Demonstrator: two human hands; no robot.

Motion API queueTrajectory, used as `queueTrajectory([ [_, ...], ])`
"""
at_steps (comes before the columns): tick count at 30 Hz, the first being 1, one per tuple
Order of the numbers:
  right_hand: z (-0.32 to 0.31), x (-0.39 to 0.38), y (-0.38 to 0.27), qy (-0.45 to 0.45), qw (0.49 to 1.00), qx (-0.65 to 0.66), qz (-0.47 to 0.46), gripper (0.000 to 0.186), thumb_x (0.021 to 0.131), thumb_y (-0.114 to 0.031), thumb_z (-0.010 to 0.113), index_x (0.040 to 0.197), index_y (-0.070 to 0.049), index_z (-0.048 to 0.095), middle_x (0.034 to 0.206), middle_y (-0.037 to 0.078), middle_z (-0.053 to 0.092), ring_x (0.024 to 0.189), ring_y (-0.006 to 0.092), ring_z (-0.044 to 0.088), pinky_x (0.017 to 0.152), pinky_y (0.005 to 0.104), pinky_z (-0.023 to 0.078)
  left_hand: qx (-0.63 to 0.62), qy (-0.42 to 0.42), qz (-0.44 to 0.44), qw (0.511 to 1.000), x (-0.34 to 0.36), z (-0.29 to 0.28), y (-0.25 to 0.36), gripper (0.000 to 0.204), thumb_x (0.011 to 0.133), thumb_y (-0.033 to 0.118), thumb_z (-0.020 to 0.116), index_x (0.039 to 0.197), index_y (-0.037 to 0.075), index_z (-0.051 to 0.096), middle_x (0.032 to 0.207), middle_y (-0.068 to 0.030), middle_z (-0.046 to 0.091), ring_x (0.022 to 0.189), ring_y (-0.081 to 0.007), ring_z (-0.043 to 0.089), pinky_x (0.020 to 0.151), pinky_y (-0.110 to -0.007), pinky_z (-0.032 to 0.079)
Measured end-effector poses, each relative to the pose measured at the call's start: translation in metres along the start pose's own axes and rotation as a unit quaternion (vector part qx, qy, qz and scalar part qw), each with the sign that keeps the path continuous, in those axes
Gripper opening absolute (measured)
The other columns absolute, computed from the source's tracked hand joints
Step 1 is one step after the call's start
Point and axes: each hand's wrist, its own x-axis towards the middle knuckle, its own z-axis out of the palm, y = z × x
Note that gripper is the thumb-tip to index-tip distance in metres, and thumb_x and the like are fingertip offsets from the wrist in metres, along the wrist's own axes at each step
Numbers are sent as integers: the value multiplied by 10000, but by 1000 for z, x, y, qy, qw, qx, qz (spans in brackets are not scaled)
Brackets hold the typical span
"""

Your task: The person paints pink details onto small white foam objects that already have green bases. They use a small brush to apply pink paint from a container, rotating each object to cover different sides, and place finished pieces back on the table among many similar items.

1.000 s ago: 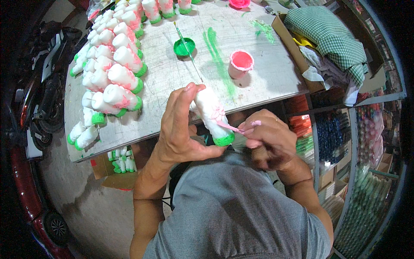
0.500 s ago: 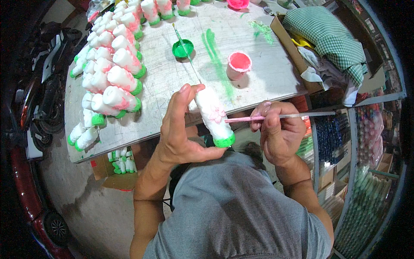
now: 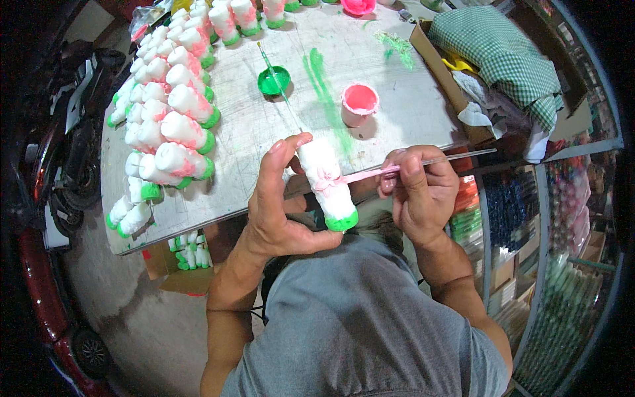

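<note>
My left hand grips a white candle by its two ends, fingers at the top and thumb at the green-painted base. A raised flower on the candle's side carries pink paint. Between the fingertips of my right hand is a slim paintbrush, its pink-coated end touching the candle beside the flower. Beyond the candle stands a small cup of pink paint. Farther left is a green paint dish with another brush lying across it.
Rows of white candles with pink and green paint fill the table's left side. A cardboard box with checkered cloth occupies the right. Under the table edge sits a carton of green-and-white pieces. Shelving stands at right.
The brush tip has moved up and left along the candle toward the flower, and its handle now slants upward to the right. The candle has shifted slightly. My left hand keeps its grip.
</note>
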Motion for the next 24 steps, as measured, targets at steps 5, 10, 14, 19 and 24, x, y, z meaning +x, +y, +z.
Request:
queueTrajectory([
  [5,-6,2,8,-11,1000,-17,-16,153,1040,-137,627,1039,15,610,887,104,695,694,110,623,628,267,542,-21,24,3,999,0,5,-3,1307,519,187,960,1558,-37,198,1421,-323,517,1281,-406,565,1038,-443,486],
  [10,-4,3,4,-20,999,-20,-39,133,1032,-114,633,1037,17,611,887,115,695,690,111,618,634,268,541,9,-10,-11,1000,6,1,0,1247,521,166,948,1539,-39,258,1394,-301,539,1257,-410,576,1045,-470,482],
  [14,4,-1,6,-68,993,-60,-79,106,1026,-73,622,1033,32,618,911,144,703,701,118,624,643,261,536,33,-9,-4,999,12,-1,5,1199,516,151,936,1519,-34,306,1362,-283,559,1212,-423,593,1035,-491,489],
  [19,2,0,5,-65,988,-96,-100,88,1016,-53,627,1024,35,629,928,145,705,709,117,623,655,251,531,57,-9,-1,998,14,-7,6,1186,510,152,931,1512,-29,322,1354,-282,563,1200,-436,595,1023,-502,496],
  [24,4,2,7,-105,975,-156,-121,130,1025,-102,634,1031,27,620,929,138,699,713,113,617,660,256,529,55,-10,-1,998,11,-9,7,1206,507,167,942,1518,-26,312,1352,-283,566,1193,-430,598,1010,-500,501],
])
